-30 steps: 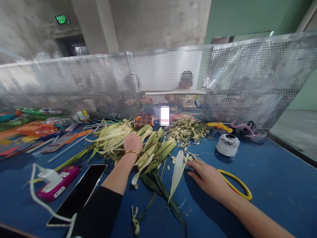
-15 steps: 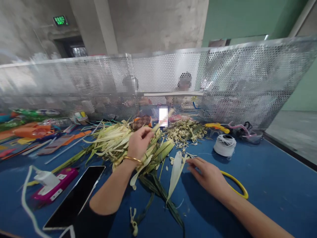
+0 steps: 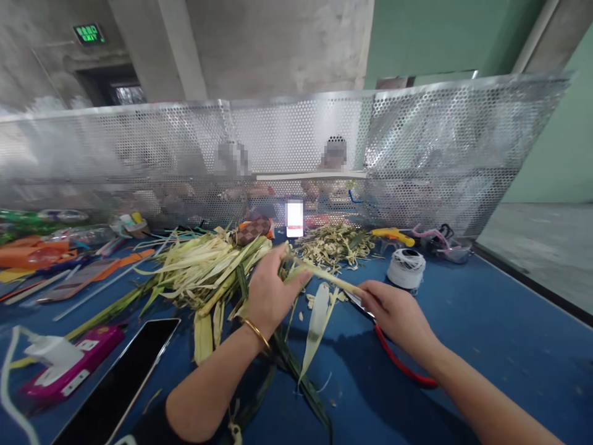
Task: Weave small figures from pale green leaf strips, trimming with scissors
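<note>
A narrow, pale strip of corn husk (image 3: pixel 331 278) slants from my left hand down to my right. My right hand (image 3: pixel 393 312) pinches its lower right end between thumb and fingers. At the upper left end, my left hand (image 3: pixel 271 287) is open, thumb spread away from the fingers; contact with the strip there is unclear. Scissors with a red handle (image 3: pixel 401 361) lie partly hidden beneath my right hand. Between the hands, a wide white husk leaf (image 3: pixel 318 321) rests on the table. Left of my left hand is a heap of husks (image 3: pixel 199 266).
Husk scraps (image 3: pixel 336 247) are piled beyond my hands. A white string spool (image 3: pixel 406 270) and a yellow-handled tool (image 3: pixel 393 236) stand to the right. At left lie a black-screened phone (image 3: pixel 123 377) and a magenta power strip (image 3: pixel 76 371). A perforated metal screen (image 3: pixel 296 130) closes the back.
My left hand has turned, its thumb spreading from the fingers. My right hand, empty before, has taken the strip's end, and the strip has swung down to the right. The view has shifted right.
</note>
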`<state>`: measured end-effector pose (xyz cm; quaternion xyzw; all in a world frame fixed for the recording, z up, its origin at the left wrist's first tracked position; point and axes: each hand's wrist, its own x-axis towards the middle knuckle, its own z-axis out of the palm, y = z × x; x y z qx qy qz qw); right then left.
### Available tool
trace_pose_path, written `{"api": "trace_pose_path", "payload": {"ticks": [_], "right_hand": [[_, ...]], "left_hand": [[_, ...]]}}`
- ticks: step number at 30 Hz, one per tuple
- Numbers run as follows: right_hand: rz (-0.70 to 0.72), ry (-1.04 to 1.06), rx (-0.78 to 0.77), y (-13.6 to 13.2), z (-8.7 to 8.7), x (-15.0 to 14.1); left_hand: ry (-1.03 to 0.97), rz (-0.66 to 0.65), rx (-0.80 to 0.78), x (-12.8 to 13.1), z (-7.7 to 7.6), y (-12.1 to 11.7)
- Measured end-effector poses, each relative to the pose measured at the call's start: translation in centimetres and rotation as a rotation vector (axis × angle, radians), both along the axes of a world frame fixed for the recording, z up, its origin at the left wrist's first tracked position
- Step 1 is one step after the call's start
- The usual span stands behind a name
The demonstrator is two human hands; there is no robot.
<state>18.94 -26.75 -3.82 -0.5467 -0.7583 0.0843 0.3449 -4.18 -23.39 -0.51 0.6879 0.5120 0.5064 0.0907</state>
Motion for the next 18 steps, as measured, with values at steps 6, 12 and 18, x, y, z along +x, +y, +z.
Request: {"api": "trace_pose_path", "payload": {"ticks": [6, 12, 18], "right_hand": [[0.094, 0.657, -0.379, -0.5, -0.6, -2.4], [0.206, 0.754, -0.542, -1.3, -1.0, -3.9], [0.161, 0.677, -0.422, -1.0, -1.1, -3.7]], "left_hand": [[-0.457, -0.192, -0.353, 1.7, -1.1, -0.9], [-0.748, -0.531, -0.926, 3.6, -2.8, -2.4], [-0.752, -0.452, -0.888, 3.8, -3.2, -2.2]]}}
